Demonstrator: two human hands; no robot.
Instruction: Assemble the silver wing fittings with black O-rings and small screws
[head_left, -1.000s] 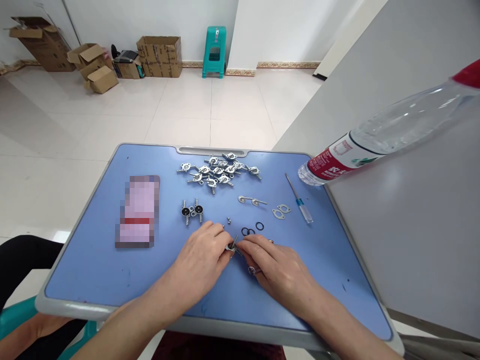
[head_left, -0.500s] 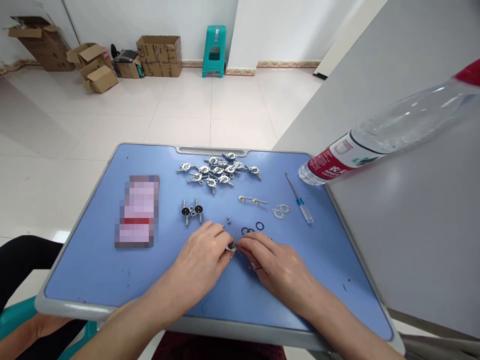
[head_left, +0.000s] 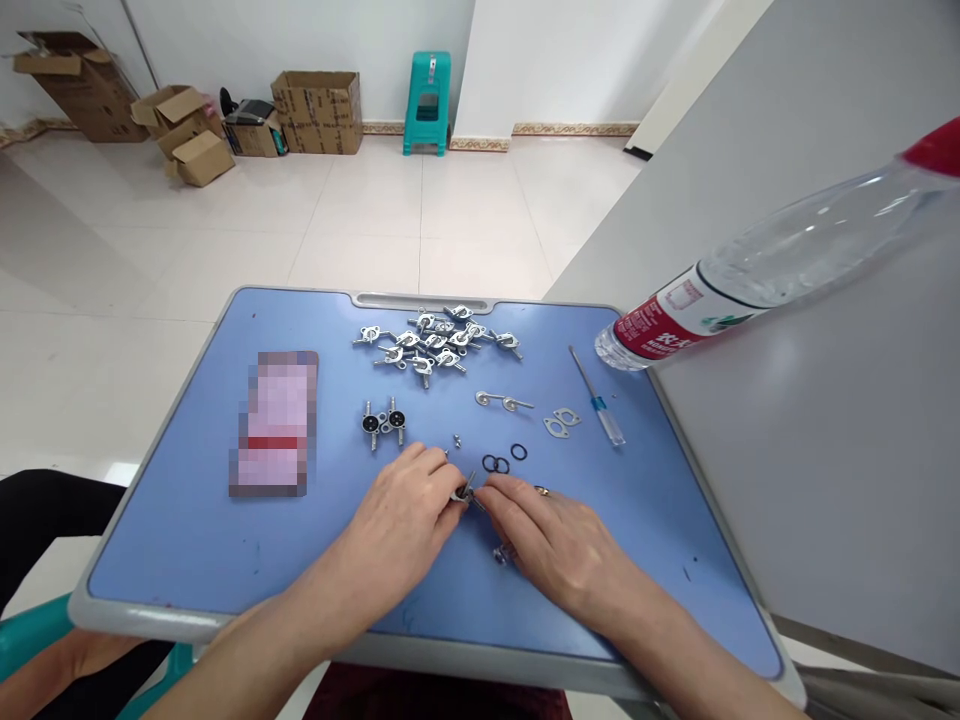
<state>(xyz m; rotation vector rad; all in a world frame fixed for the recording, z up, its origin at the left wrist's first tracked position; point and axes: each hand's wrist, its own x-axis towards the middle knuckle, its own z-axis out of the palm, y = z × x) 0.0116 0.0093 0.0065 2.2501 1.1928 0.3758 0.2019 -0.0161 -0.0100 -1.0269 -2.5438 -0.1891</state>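
Note:
Near the front middle of the blue table, my left hand (head_left: 411, 502) pinches a small metal fuel valve (head_left: 466, 492) between thumb and fingers. My right hand (head_left: 551, 525) is closed on the valve's right side, its fingertips hiding part of it. Just beyond the fingers lie black rubber O-rings (head_left: 496, 464) and a few tiny metal parts (head_left: 457, 440). Two valve bodies with black round faces (head_left: 384, 422) rest to the left. Two lever pieces with round ends (head_left: 504, 401) and two flat metal plates (head_left: 562, 423) sit farther back and right.
Several valves (head_left: 436, 342) are piled at the table's back. A screwdriver (head_left: 598, 396) and a large bottle (head_left: 690, 300) are on the right. A blurred-out phone-like object (head_left: 277, 425) lies left. Another person's arm (head_left: 75, 660) shows at lower left.
My right hand has turned and shifted slightly at the valve, uncovering more of the black O-rings. My left hand keeps its hold in about the same place.

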